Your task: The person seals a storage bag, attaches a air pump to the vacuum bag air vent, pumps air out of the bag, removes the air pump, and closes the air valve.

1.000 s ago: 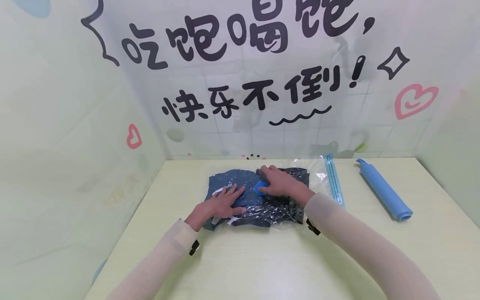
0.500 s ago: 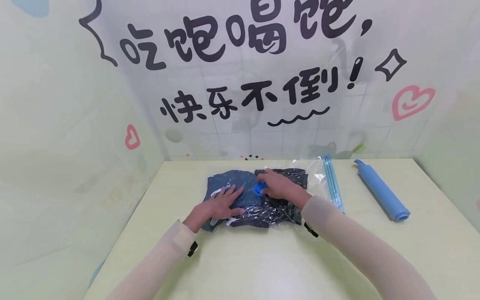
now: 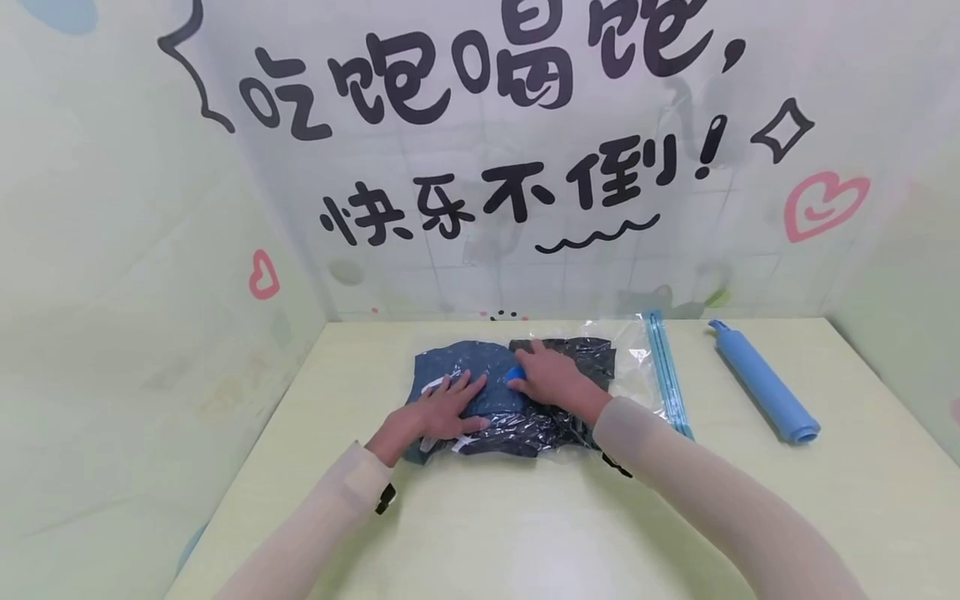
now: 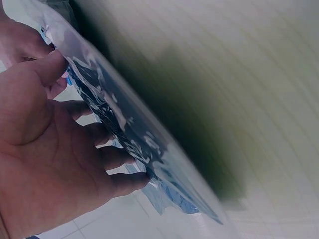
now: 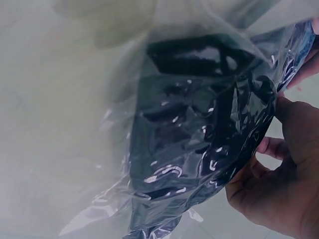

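A clear plastic vacuum storage bag lies flat on the table, holding folded blue clothing and dark clothing. My left hand rests on the bag's left part with fingers spread; in the left wrist view its fingertips touch the plastic. Near the bag's middle, my right hand has its thumb and fingers curled round a round blue valve cap, which they largely cover. The right wrist view shows that hand at the bag's surface over the dark clothing, the cap hidden.
A blue hand pump lies to the right of the bag. The bag's blue zip strip runs along its right end. Printed walls enclose the table's back and sides. Bare table stretches in front.
My right hand has drawn its spread fingers in round the blue valve cap and turned, covering more of it. The zip strip's near end has shifted slightly. My left hand stays put.
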`<state>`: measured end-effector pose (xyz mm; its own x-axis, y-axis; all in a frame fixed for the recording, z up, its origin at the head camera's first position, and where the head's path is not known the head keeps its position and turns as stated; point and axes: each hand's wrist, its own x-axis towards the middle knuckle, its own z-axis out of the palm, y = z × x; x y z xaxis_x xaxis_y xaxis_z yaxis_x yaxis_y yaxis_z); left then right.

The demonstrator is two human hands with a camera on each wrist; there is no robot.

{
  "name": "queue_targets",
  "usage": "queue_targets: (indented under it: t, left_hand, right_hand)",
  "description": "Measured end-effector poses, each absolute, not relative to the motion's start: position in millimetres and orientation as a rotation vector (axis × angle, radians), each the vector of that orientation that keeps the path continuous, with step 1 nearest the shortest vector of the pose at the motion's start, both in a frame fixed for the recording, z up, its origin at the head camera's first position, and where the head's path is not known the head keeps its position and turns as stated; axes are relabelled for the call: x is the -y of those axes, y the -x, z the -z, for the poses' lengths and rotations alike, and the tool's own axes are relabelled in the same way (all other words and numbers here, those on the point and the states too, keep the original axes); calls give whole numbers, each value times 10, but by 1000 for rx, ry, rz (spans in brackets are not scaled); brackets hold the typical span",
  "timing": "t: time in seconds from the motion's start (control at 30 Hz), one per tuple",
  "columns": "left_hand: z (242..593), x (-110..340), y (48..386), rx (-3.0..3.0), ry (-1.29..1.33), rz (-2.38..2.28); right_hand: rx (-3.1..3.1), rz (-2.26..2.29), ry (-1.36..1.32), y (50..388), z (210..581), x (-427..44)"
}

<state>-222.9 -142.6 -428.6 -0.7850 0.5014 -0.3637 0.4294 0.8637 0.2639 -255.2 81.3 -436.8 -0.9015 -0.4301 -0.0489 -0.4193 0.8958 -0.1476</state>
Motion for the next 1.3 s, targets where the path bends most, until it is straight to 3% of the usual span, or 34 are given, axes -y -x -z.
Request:
queue_targets:
  t: [0.47, 0.87, 1.3]
  left_hand:
    - [4285, 1430, 2239, -2607, -697, -227]
    - [4289, 1424, 2251, -2617, -676, -243]
    - [4291, 1422, 2225, -2609, -674, -242]
  right_hand:
    - [-3051, 83, 559, 2533, 4432, -746]
    - [-2735, 431, 784, 2595, 4192, -973]
    - [-2828, 309, 1006, 2609, 4212, -980]
